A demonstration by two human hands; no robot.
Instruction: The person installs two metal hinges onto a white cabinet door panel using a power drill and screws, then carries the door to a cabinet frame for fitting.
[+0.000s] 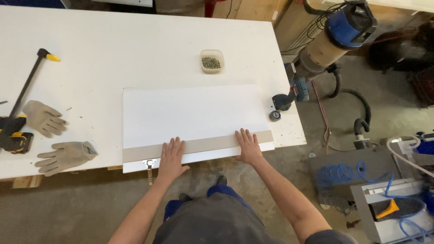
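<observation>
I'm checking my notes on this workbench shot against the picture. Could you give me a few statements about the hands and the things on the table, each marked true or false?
1. Both hands lie flat on the white panel. True: the left hand and right hand press on its near edge, across the grey strip.
2. The person is wearing the work gloves. False: the gloves lie on the table, left of the panel; both hands are bare.
3. A metal hinge sits at the panel's near edge, left of the left hand. True.
4. The small plastic tub is empty. False: it holds small dark screws or similar bits.
5. The cordless drill is in the right hand. False: it lies at the table's right edge.
</observation>
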